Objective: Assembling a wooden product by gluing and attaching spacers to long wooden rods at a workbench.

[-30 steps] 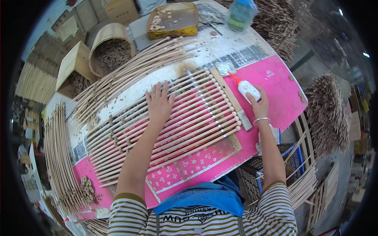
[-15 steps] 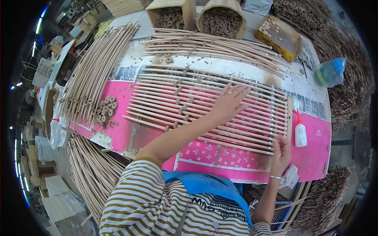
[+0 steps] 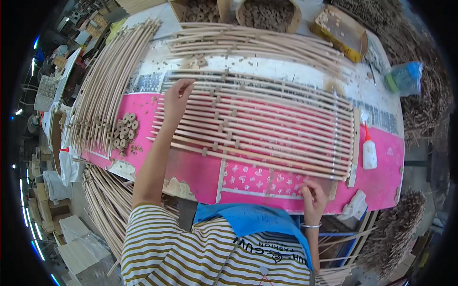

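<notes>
A row of pale wooden rods [image 3: 281,128] lies side by side across the table, with small brown wooden rings [image 3: 228,123] threaded on them left of the middle. My left hand [image 3: 177,101] is at the left ends of the upper rods, fingers bent and pressed together; whether they grip a rod end cannot be made out. Below the row's right part, near the front edge, my right hand [image 3: 314,198] has thumb and fingertips pinched together. Anything between them is too small to see. A wooden strip [image 3: 354,148] stands along the rods' right ends.
More rods lie in a bundle [image 3: 112,86] at the left and a pile [image 3: 257,40] at the back. Loose rings [image 3: 125,131] sit near the left bundle. Ring-filled containers [image 3: 295,14] and a yellow basket [image 3: 355,50] stand behind. A white red-tipped glue bottle [image 3: 369,153] is at the right.
My left hand has gone from the middle of the rods to their left ends. My right hand has drawn away from the right ends, down and left toward the front edge.
</notes>
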`<state>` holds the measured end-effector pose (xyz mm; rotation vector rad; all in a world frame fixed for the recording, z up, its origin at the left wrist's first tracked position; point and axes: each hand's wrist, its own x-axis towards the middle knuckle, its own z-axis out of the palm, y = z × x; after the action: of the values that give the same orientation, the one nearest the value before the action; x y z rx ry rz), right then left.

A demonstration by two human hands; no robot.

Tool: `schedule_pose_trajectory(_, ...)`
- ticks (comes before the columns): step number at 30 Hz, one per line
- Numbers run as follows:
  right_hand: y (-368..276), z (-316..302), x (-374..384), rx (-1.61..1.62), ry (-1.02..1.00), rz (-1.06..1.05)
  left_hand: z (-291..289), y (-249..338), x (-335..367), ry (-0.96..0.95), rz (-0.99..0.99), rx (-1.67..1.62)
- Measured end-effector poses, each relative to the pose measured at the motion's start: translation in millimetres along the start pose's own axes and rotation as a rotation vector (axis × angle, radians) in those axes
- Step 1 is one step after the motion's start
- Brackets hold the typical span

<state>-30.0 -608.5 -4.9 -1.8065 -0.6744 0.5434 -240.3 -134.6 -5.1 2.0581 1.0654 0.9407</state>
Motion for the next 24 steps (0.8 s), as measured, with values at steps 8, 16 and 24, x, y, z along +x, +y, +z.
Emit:
schedule_pose_trajectory(8, -13.4, 17.5, 4.6, 0.020, -0.082, -0.007, -31.1, 73.3, -126.5, -0.249, 0.302, 0.306)
schedule_pose_trajectory(16, -10.7, 28.6, -8.9, 0.017, -0.163, -0.072, -45.4, 55.7, -155.2, -0.419, 0.409, 0.489)
schedule_pose_trajectory(24, -2.8, 55.3, -32.1, 0.271, -0.289, 0.007, -82.7, 62.6, -169.9, -0.466, 0.239, 0.270)
